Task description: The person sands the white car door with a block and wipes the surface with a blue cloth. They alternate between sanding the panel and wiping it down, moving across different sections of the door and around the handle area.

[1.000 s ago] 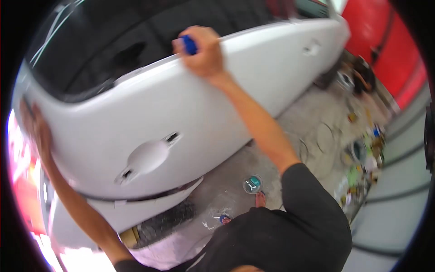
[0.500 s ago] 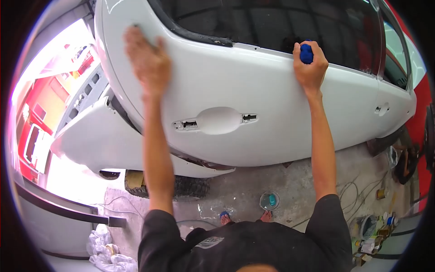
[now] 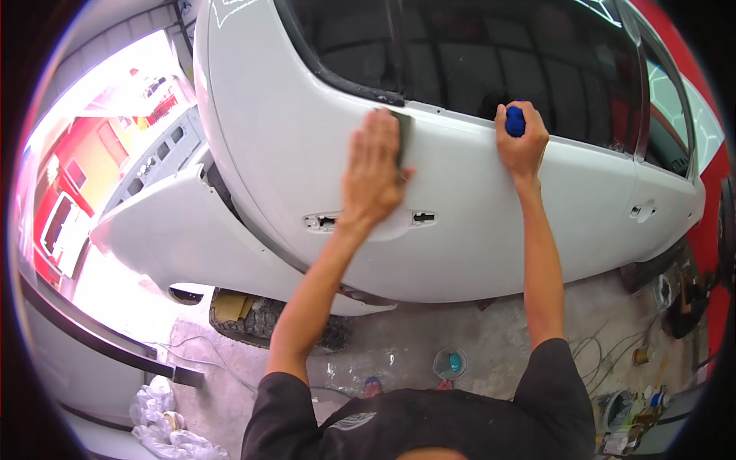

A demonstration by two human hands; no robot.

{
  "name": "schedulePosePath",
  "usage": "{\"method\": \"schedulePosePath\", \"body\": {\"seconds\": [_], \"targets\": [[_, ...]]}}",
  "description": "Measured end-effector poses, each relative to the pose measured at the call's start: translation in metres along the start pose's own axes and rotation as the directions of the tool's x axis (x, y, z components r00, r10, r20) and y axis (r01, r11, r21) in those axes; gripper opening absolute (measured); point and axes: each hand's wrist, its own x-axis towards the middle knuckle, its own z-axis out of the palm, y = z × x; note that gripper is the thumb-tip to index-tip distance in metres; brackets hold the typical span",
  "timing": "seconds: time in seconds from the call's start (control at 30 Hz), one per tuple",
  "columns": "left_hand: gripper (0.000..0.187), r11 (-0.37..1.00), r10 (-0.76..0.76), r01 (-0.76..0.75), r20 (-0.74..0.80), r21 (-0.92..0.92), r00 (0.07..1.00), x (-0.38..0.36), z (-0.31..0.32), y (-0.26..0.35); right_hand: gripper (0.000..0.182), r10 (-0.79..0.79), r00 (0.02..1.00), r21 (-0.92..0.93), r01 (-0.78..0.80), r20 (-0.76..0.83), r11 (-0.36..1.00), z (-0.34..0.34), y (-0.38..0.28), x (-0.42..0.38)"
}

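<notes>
My left hand (image 3: 373, 172) lies flat on the white car door (image 3: 460, 253), fingers long and slightly blurred. Under it a dark grey-green sheet, which looks like sandpaper (image 3: 405, 138), shows along its right edge, pinned between palm and panel. My right hand (image 3: 524, 142) is closed round a bunched blue cloth (image 3: 515, 121) at the lower edge of the dark window (image 3: 567, 84). Between and below the hands is the door handle recess (image 3: 391, 228), its handle off and its cut-outs bare, partly covered by my left wrist.
A loose white fender panel (image 3: 169, 230) stands at the left above a tyre (image 3: 261, 326). By my feet sits a clear bucket (image 3: 450, 363) with something teal in it. Hoses (image 3: 594, 353), cans and a pail (image 3: 613, 406) are on the floor at the right.
My left hand has swept right across the door, from near its front edge to above the handle recess. My right hand stays on the blue cloth; the view has shifted slightly.
</notes>
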Motion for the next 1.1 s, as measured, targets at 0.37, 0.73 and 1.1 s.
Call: {"method": "schedulePosePath", "body": {"seconds": [0.37, 0.73, 1.1], "targets": [[0.069, 0.957, -0.021, 0.027, 0.026, -0.289, 0.999, 0.002, -0.022, 0.013, 0.016, -0.036, 0.999, 0.034, 0.036, 0.007, 0.999, -0.001, 0.004, 0.0], [0.07, 0.968, 0.234, -0.246, 0.202, 0.039, 0.951, -0.012, 0.011, 0.037, 0.016, -0.016, 1.0, 0.022, 0.016, -0.007, 1.0, 0.001, 0.001, -0.001], [0.076, 0.994, 0.019, -0.025, 0.059, 0.111, 0.998, -0.012, 0.001, -0.005, 0.015, -0.04, 0.999, -0.001, 0.04, -0.002, 0.999, 0.0, 0.0, 0.0]]}}
